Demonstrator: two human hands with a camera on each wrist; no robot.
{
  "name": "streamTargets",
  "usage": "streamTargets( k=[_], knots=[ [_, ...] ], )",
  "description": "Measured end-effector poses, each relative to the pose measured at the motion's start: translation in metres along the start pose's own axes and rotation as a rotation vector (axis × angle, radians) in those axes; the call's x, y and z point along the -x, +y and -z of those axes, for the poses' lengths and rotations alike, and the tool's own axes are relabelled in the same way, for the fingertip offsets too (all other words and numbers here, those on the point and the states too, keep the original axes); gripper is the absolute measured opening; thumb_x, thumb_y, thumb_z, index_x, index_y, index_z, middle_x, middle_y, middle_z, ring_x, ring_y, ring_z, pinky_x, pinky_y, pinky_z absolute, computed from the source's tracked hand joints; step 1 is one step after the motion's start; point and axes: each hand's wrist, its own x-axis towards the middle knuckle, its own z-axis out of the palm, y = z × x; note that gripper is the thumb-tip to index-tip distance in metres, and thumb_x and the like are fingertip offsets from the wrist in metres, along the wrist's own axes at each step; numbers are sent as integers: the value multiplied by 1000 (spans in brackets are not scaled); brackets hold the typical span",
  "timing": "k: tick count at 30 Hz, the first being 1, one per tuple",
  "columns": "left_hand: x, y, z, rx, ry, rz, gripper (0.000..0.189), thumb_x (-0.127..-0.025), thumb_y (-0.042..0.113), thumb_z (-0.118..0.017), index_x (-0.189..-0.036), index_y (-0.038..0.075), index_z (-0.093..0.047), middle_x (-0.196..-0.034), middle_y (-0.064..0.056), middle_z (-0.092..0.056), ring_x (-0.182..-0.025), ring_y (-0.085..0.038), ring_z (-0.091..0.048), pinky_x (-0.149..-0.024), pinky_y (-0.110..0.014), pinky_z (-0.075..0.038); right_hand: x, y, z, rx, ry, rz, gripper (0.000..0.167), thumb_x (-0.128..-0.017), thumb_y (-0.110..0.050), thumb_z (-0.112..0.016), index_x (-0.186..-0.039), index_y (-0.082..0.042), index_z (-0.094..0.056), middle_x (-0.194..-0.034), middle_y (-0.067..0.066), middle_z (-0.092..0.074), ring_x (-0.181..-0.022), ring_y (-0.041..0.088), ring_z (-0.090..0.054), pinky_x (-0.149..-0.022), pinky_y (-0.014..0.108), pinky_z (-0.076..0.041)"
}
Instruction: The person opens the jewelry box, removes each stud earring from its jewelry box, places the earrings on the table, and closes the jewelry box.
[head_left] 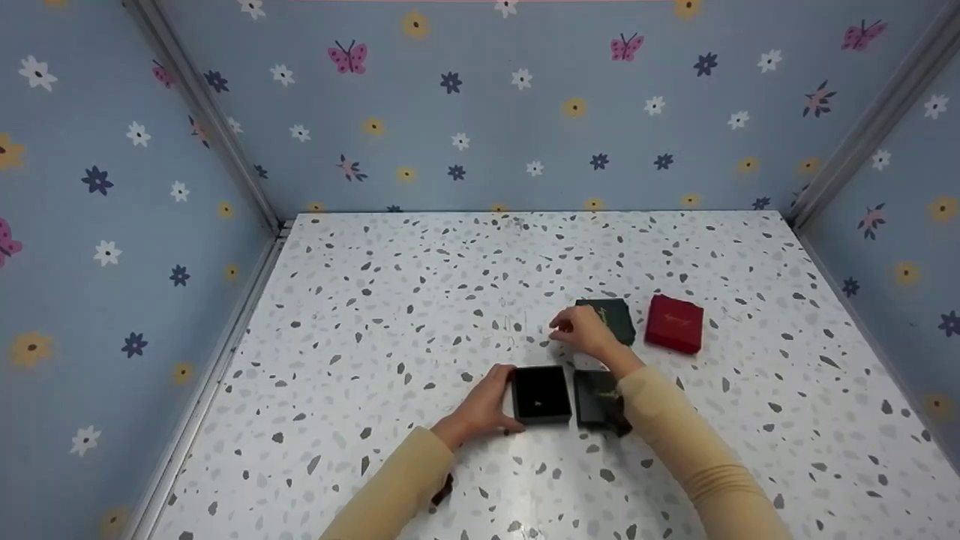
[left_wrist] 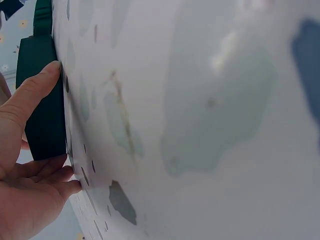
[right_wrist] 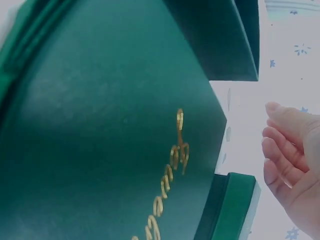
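Note:
My left hand (head_left: 484,401) grips the left side of a small square dark green jewelry box (head_left: 517,412), whose black interior holds a tiny gold item (head_left: 538,403). In the left wrist view, the thumb and fingers hold the green box side (left_wrist: 42,110). Over the table beyond it, my right hand (head_left: 585,330) overlaps a second green box (head_left: 619,319). Its fingers are loosely curled, and nothing shows between them in the right wrist view. A dark green lid (head_left: 589,401) lies beside the open box, partly hidden by my right sleeve; gold script runs across a green surface (right_wrist: 115,140).
A red box (head_left: 675,324) with gold lettering stands right of the second green box. Faint thin marks show on the speckled white tabletop (head_left: 412,300) left of my right hand. Flower-patterned panels (head_left: 487,105) enclose the table at the back and sides.

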Motion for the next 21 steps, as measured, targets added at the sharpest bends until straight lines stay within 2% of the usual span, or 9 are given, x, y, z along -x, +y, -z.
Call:
streamTargets(
  k=[21],
  knots=[
    [1,0,0,12,5,13,89,-55,20,-84,-126,-2,-34,-118,-9,-42,-108,-20,-44,-96,-31,-33,20,-21,-6,-23,-34,170,13,-75,-6,-67,-85,2,-67,-72,5,-63,-61,12,-55,-53,24,-46]
  ],
)
